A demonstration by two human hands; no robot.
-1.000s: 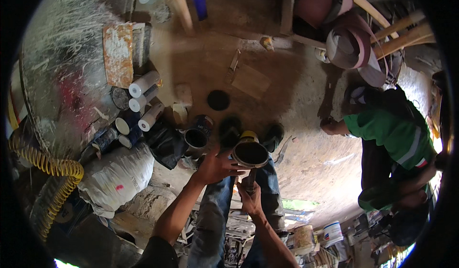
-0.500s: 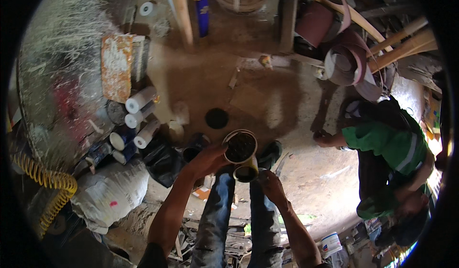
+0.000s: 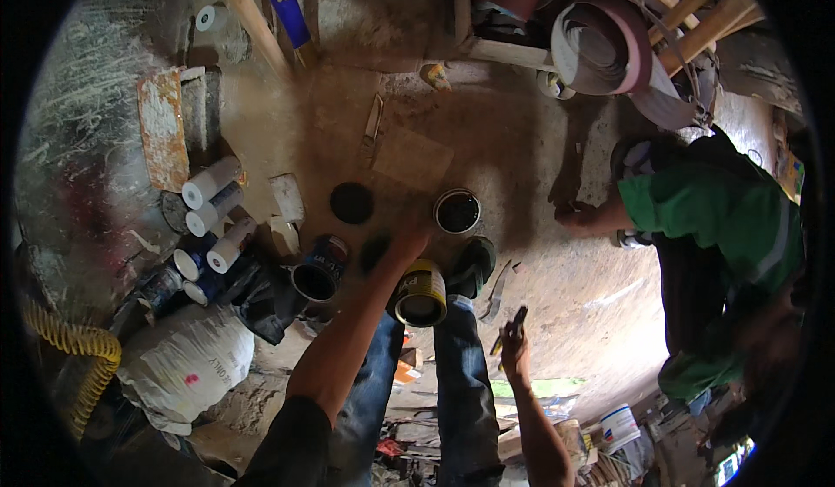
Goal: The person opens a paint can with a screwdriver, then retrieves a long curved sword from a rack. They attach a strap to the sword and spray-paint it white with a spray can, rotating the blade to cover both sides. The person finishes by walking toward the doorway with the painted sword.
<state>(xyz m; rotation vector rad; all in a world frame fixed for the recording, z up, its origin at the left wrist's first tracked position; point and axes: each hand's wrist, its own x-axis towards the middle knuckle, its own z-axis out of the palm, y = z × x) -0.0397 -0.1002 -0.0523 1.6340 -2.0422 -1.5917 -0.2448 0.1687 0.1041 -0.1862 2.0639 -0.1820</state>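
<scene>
While the right grip (image 3: 515, 345) clamps one tool (image 3: 520, 316), the left grip (image 3: 411, 242), near three cans (image 3: 421, 283), has unclear closure.

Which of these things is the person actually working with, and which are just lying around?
Apparently in use:
dark-tipped hand tool, held in the right hand
open round container, next to the left hand
open yellow can, near the feet

Seemingly just lying about:
coiled yellow hose
white sack
coiled reddish-brown sheet
</scene>
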